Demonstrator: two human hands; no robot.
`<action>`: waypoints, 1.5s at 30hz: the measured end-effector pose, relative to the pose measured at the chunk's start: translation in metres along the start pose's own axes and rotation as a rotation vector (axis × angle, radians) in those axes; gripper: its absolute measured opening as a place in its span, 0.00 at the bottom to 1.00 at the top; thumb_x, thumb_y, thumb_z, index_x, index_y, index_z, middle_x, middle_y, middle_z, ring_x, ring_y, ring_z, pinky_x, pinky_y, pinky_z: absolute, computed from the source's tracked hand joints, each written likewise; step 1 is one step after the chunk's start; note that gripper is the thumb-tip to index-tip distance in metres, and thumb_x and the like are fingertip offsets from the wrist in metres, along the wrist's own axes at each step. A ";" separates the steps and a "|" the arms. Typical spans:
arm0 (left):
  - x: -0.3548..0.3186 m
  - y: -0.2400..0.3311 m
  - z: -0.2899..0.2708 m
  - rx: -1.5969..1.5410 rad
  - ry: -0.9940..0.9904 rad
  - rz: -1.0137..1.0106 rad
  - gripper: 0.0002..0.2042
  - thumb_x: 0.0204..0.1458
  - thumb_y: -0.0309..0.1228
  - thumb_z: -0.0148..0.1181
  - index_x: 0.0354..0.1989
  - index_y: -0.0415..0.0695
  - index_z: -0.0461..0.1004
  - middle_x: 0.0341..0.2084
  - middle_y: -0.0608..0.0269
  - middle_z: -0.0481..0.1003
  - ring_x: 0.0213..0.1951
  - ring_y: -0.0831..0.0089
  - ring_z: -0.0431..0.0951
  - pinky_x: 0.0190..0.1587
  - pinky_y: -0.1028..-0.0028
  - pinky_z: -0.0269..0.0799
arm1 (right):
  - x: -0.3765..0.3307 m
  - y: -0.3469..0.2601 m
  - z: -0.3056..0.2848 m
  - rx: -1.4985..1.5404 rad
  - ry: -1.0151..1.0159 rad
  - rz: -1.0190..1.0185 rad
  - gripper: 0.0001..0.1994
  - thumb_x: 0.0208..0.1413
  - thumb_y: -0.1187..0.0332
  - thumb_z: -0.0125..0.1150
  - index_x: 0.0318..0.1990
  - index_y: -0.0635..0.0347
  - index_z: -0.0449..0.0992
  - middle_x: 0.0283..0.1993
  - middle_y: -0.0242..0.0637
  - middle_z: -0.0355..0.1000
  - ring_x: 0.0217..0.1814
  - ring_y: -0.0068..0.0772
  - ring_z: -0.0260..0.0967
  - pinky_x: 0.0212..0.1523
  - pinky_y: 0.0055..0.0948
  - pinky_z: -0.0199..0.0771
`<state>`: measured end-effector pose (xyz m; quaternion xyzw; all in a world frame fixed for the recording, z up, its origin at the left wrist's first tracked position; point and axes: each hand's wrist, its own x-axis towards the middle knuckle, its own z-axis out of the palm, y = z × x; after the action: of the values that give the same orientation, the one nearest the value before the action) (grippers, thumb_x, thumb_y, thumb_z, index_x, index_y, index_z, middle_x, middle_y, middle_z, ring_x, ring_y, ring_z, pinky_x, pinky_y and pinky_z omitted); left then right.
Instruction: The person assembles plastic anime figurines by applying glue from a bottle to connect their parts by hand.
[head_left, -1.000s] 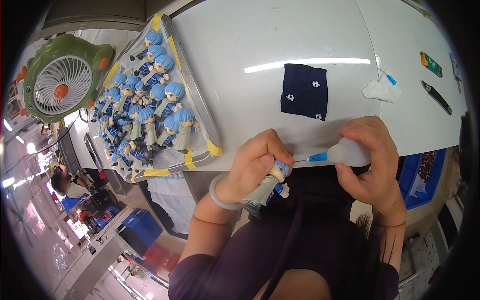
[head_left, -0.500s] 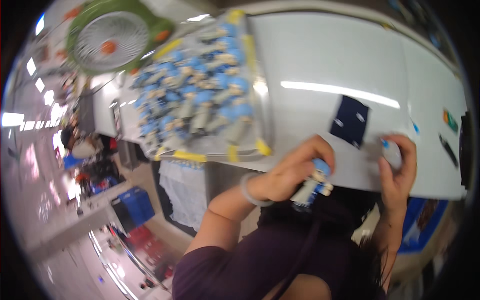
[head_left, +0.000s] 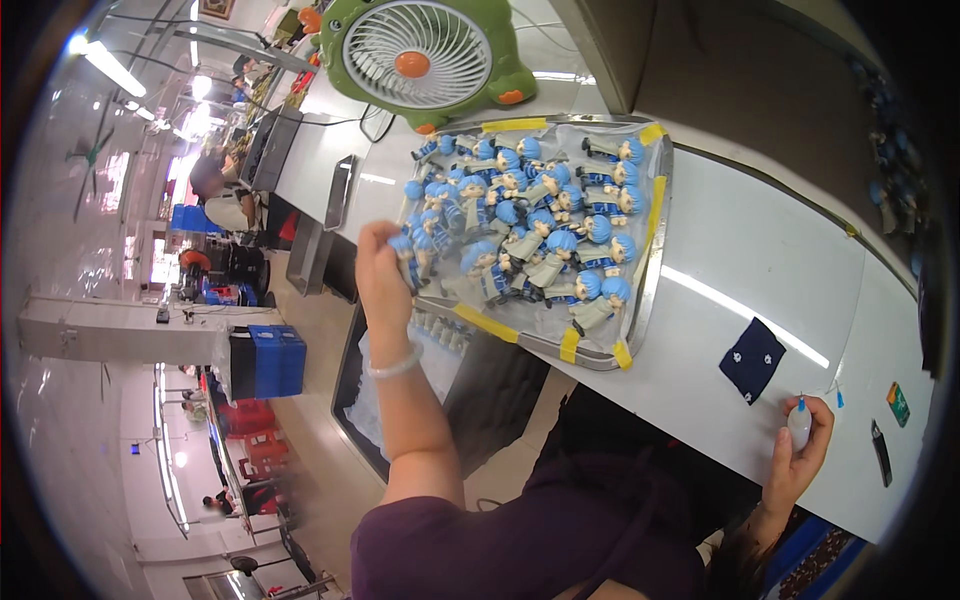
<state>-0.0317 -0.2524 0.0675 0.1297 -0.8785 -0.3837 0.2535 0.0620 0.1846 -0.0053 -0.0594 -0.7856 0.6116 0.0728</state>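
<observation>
Left hand (head_left: 380,268) pinches a blue-haired figurine (head_left: 407,252) at the near-left edge of the metal tray (head_left: 655,250), fingers closed round its body. Looks light, hard plastic, glossy, w/ thin bits prob. fragile; best gripped at the torso. Right hand (head_left: 795,455) is wrapped round a small white bottle (head_left: 799,424) w/ blue tip, on the smooth white table (head_left: 760,270).

Single head cam, fisheye, looks steeply down from above wearer's torso onto white table (head_left: 760,260); figurine tray (head_left: 655,225) mid-frame, edges bend at rim.
</observation>
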 end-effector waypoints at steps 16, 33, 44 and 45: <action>-0.031 0.064 0.037 -0.056 0.071 0.643 0.09 0.44 0.24 0.46 0.35 0.36 0.64 0.32 0.55 0.63 0.33 0.68 0.62 0.39 0.72 0.58 | 0.013 -0.010 -0.005 0.006 -0.061 -0.105 0.15 0.43 0.72 0.56 0.40 0.65 0.65 0.36 0.45 0.66 0.39 0.41 0.66 0.42 0.29 0.65; 0.001 0.274 0.500 -0.288 -0.633 0.823 0.10 0.42 0.31 0.55 0.34 0.41 0.71 0.32 0.50 0.72 0.38 0.56 0.71 0.43 0.65 0.65 | 0.008 -0.007 -0.029 0.082 -0.011 -0.170 0.16 0.45 0.70 0.57 0.41 0.65 0.65 0.38 0.46 0.66 0.39 0.43 0.66 0.40 0.31 0.65; -0.003 0.243 0.320 -0.383 -1.063 0.371 0.15 0.41 0.26 0.56 0.40 0.42 0.67 0.39 0.49 0.67 0.38 0.62 0.71 0.41 0.71 0.67 | -0.014 0.024 -0.009 0.456 0.040 -0.066 0.17 0.46 0.76 0.47 0.46 0.69 0.60 0.43 0.41 0.59 0.49 0.32 0.56 0.52 0.31 0.57; -0.010 0.226 0.288 -0.431 -0.924 0.491 0.15 0.39 0.25 0.58 0.39 0.41 0.67 0.36 0.52 0.68 0.35 0.65 0.72 0.38 0.72 0.68 | -0.016 0.022 -0.017 0.328 -0.065 -0.128 0.17 0.50 0.74 0.46 0.48 0.67 0.58 0.44 0.40 0.58 0.49 0.30 0.57 0.52 0.29 0.58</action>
<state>-0.1883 0.0792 0.0649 -0.3147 -0.8044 -0.5009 -0.0548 0.0811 0.2032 -0.0231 0.0233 -0.6795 0.7272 0.0950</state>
